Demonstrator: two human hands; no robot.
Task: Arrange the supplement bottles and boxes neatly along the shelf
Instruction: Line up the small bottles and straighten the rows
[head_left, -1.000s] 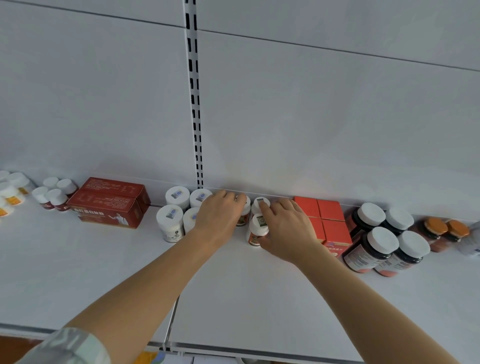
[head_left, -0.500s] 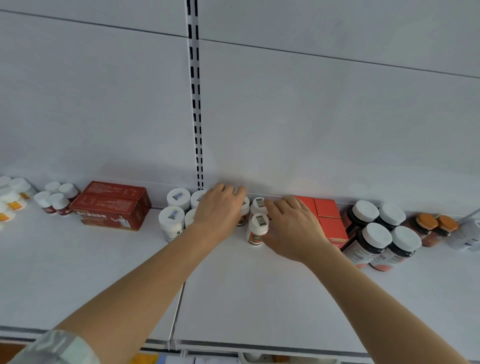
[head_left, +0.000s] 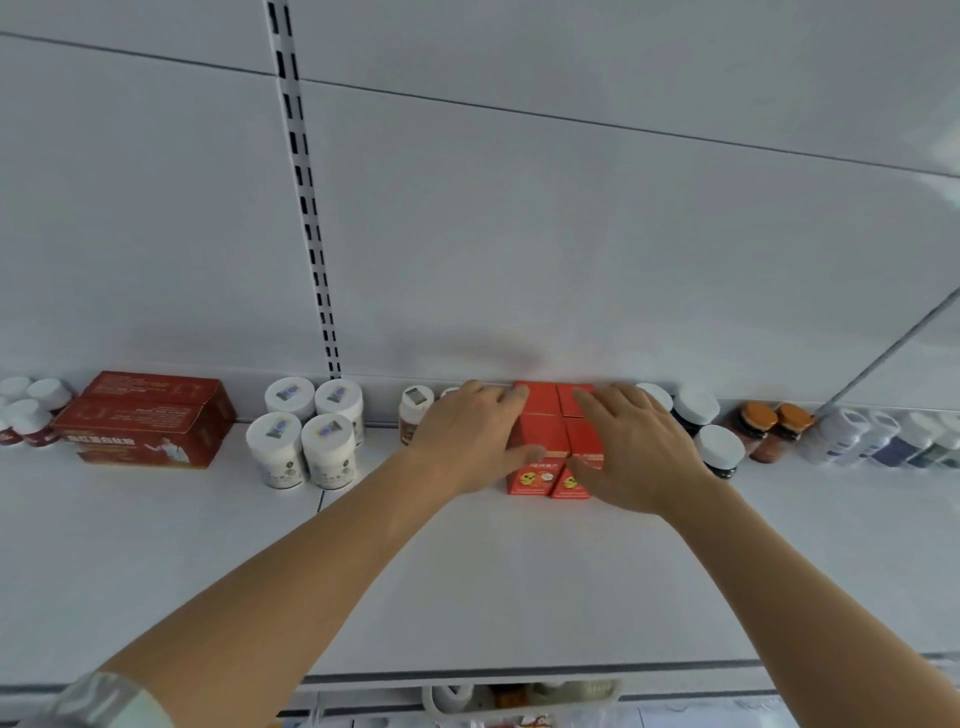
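Both hands flat, left hand (head_left: 470, 441), right hand (head_left: 636, 449), flanking red boxes (head_left: 545, 431)

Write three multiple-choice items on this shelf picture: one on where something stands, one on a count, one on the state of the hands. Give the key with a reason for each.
1. Where do the bright red boxes stand?
A. Between the two hands
B. Left of the dark red cartons
C. At the shelf's front lip

2. How many large white-capped jars form the cluster right of the dark red cartons?
A. Two
B. Four
C. Six

3. How do the hands lie on the boxes?
A. Both are fists clear of them
B. One lifts a box off the shelf
C. Fingers extended, pressing the sides

Key: 1 A, the left hand and right hand flank the block. 2 B, two in front and two behind. 3 C, both hands lie flat against the block, which rests on the shelf.
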